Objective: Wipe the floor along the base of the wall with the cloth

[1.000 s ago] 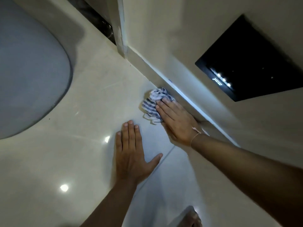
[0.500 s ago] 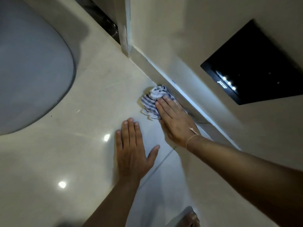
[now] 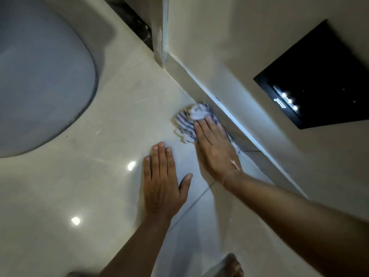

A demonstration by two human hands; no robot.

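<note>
A blue-and-white striped cloth (image 3: 188, 121) lies bunched on the glossy beige floor tile (image 3: 123, 116), right against the skirting (image 3: 225, 112) at the base of the wall (image 3: 219, 47). My right hand (image 3: 214, 148) lies flat on the cloth's near part, fingers together, pressing it down. My left hand (image 3: 162, 181) rests palm down on the tile just left of it, fingers spread a little, holding nothing. Part of the cloth is hidden under my right hand.
A grey rounded mat (image 3: 40, 86) covers the floor at left. A black panel with small lights (image 3: 319, 82) is set in the wall at right. A door-frame corner (image 3: 160, 37) stands beyond the cloth. My toes (image 3: 232, 265) show at the bottom.
My right hand has slid the cloth a little farther along the skirting toward the door-frame corner. My left hand has stayed flat on the tile.
</note>
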